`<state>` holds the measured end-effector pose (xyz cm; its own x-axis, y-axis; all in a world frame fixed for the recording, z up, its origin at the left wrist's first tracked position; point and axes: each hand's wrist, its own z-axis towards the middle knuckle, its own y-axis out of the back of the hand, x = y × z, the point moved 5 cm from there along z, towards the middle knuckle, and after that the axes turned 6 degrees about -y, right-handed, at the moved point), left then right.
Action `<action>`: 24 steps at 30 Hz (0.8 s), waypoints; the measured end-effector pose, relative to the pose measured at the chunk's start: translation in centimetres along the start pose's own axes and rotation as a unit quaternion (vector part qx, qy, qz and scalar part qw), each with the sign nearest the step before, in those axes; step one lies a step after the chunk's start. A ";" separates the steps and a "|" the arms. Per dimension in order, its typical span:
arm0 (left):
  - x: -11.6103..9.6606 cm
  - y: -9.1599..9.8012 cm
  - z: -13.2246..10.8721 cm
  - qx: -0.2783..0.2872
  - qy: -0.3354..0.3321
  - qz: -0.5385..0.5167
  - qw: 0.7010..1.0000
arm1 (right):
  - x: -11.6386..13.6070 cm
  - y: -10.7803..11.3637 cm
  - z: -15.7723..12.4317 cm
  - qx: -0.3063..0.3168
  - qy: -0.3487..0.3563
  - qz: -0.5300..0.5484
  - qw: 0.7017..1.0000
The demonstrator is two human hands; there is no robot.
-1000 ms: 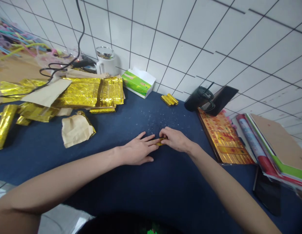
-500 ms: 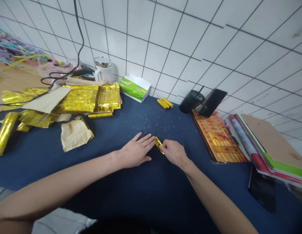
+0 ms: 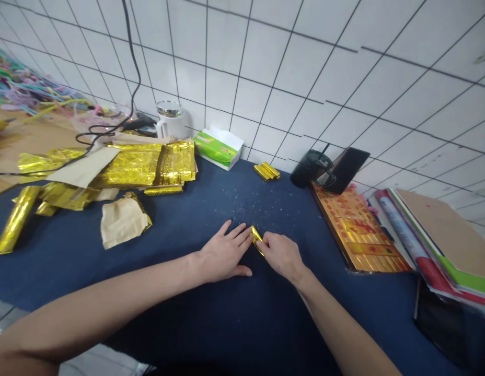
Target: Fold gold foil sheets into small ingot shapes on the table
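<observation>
A small folded piece of gold foil paper lies on the dark blue tablecloth between my two hands. My left hand rests flat on the cloth with fingers stretched out, its fingertips touching the foil's left end. My right hand is curled, pinching the foil's right side between thumb and fingers. Two finished gold folded bars lie farther back near the tiled wall.
A pile of gold foil sheets and brown paper covers the left. A white mug, a green tissue box and a black cable stand behind. Printed gold sheets, a black holder and stacked folders lie right.
The foil piece has turned from lying flat under my fingers to angled upright between my hands. Both hands shifted slightly toward me; the view moved a little.
</observation>
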<state>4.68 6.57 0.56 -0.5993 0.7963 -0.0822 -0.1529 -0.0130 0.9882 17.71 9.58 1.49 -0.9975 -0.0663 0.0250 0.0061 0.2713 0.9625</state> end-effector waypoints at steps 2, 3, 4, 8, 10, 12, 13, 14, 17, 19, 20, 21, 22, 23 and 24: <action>0.1 -0.3 -0.1 -0.001 -0.006 -0.011 1.000 | 0.0 0.1 0.0 0.001 0.008 0.001 1.000; 0.2 -0.4 -0.1 0.000 -0.009 -0.018 1.000 | 0.0 0.1 0.1 0.002 0.011 0.001 1.000; 0.2 -0.6 -0.1 0.002 -0.011 -0.025 1.000 | 0.0 0.2 0.1 0.002 0.015 0.000 1.000; 0.4 -0.8 0.0 0.010 -0.016 -0.043 0.999 | 0.1 0.2 0.2 0.001 0.024 -0.004 1.000; 0.5 -0.8 0.1 0.011 -0.015 -0.048 0.999 | 0.1 0.1 0.2 -0.002 0.028 -0.005 1.000; 0.5 -0.8 0.2 0.015 -0.015 -0.054 0.998 | 0.0 0.0 0.1 -0.006 0.030 -0.006 1.000; 0.5 -0.9 0.2 0.018 -0.017 -0.057 0.998 | 0.0 0.0 0.0 -0.008 0.030 -0.007 0.999; 0.5 -0.9 0.3 0.023 -0.021 -0.061 0.998 | -0.1 -0.1 -0.2 -0.012 0.030 -0.007 0.999; 0.6 -0.9 0.3 0.034 -0.027 -0.067 0.997 | -0.4 -0.4 -0.8 -0.037 0.025 -0.001 0.999; 0.6 -0.8 0.4 0.038 -0.027 -0.065 0.997 | -0.7 -0.6 -1.3 -0.051 0.026 0.003 0.998; 0.6 -0.7 0.4 0.039 -0.026 -0.064 0.997 | -0.9 -0.7 -1.5 -0.054 0.026 0.003 0.998; 0.6 -0.7 0.4 0.038 -0.025 -0.062 0.997 | -1.0 -0.8 -1.7 -0.052 0.025 0.003 0.998; 0.6 -0.6 0.4 0.038 -0.024 -0.061 0.997 | -1.2 -0.9 -1.8 -0.049 0.024 0.004 0.999; 0.6 -0.6 0.4 0.037 -0.021 -0.061 0.997 | -1.3 -0.9 -2.1 -0.045 0.022 0.005 0.999; 0.6 -0.5 0.4 0.037 -0.020 -0.060 0.997 | -1.5 -0.9 -2.3 -0.042 0.019 0.007 0.999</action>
<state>4.69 7.30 0.04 -0.5485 0.8126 -0.1973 -0.1621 0.1282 0.9784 19.36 7.21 1.16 -0.9938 -0.1001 0.0483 0.0284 0.1917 0.9811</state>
